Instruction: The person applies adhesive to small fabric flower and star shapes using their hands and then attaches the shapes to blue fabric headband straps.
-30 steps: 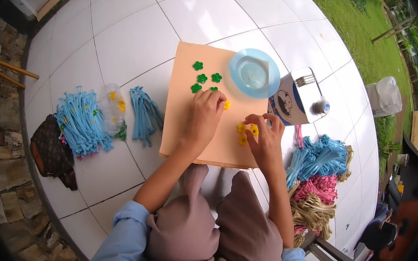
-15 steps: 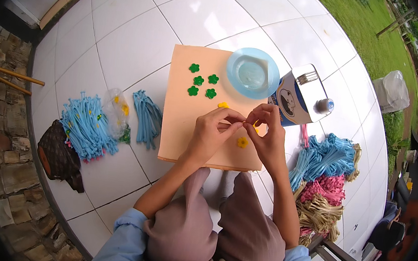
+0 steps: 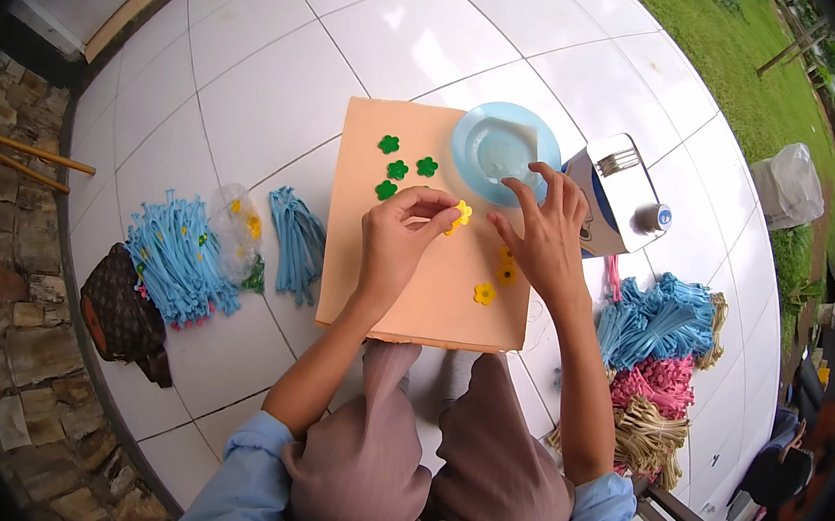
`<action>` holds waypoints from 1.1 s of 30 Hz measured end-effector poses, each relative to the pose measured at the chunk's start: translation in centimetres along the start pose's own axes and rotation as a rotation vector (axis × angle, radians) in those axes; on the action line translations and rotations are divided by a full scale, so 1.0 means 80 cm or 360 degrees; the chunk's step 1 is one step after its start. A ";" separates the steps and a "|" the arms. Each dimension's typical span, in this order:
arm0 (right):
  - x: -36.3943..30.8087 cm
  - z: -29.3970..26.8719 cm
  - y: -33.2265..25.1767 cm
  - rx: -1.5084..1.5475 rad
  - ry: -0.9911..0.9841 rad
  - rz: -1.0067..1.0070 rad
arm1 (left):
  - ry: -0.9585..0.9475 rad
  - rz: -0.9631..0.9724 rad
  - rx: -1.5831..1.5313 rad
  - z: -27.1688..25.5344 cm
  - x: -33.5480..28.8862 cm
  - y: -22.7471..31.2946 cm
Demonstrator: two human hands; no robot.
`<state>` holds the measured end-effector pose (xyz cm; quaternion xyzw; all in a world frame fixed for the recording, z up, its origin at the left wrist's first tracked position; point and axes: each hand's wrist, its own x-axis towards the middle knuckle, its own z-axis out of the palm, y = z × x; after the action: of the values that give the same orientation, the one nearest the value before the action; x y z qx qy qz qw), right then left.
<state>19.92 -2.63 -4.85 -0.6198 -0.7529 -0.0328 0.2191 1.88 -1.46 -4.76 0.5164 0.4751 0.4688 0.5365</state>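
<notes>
My left hand pinches a small yellow flower piece between thumb and fingertips, above the peach-coloured board. My right hand has its fingers spread and holds nothing that I can see. It hovers between the held flower and the light blue plate. Several green flower pieces lie at the board's far left, one of them partly hidden behind my left hand. Near the right edge of the board, by my right wrist, rest more yellow flower pieces.
Beside the plate stands a large tin with a wire handle. Blue bundles, a clear bag and a brown pouch lie left. Blue, pink and tan bundles are piled right, on white floor tiles.
My hands have come apart from their fingertip-to-fingertip pinch. The left has drawn back leftward with the yellow flower piece; the right has opened and moved right, toward the plate.
</notes>
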 end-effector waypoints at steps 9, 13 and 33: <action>0.005 0.006 0.002 -0.0040 -0.0031 -0.0025 | -0.0053 -0.0079 -0.0179 0.000 0.008 -0.007; 0.001 -0.012 -0.011 0.0182 0.0074 0.0112 | -0.0064 -0.0084 -0.0355 0.001 0.009 -0.010; -0.017 -0.035 -0.047 -0.0020 0.0209 -0.0161 | -0.0144 -0.0248 -0.0509 0.000 0.006 0.007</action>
<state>17.33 -5.63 -2.00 -0.5789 -0.7669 -0.0892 0.2621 1.95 -0.97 -4.25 0.4068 0.4084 0.4716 0.6673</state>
